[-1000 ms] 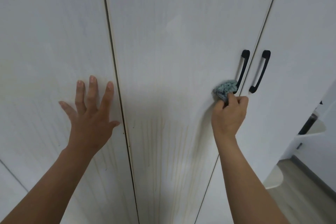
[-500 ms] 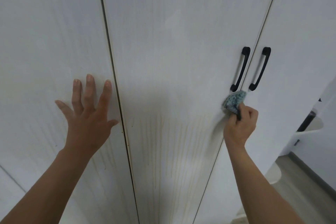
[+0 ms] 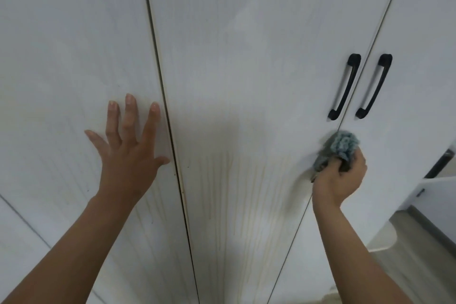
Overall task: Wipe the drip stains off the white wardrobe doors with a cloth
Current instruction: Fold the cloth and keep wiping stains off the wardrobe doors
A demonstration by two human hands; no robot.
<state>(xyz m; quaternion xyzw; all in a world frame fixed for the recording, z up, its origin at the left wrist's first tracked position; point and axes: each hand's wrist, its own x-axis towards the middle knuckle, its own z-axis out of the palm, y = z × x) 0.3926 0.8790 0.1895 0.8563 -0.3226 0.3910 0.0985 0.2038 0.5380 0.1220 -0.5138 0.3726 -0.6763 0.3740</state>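
Note:
Three white wardrobe doors fill the view. The middle door [image 3: 246,57] carries yellowish drip stains [image 3: 237,205] running down its lower half. My right hand [image 3: 338,180] grips a bunched blue-grey cloth [image 3: 340,145] and holds it against the seam between the middle door and the right door [image 3: 419,32], just below the two black handles [image 3: 344,86]. My left hand [image 3: 128,155] lies flat with spread fingers on the left door [image 3: 61,57], close to its right edge.
A second black handle [image 3: 373,86] sits on the right door. At the far right are a white shelf unit [image 3: 434,190] and a strip of wood floor [image 3: 419,254]. Faint streaks also mark the left door below my left hand.
My right hand has carried the cloth down and to the right, from beside the left handle to the seam below both handles. My left hand stays flat on the left door.

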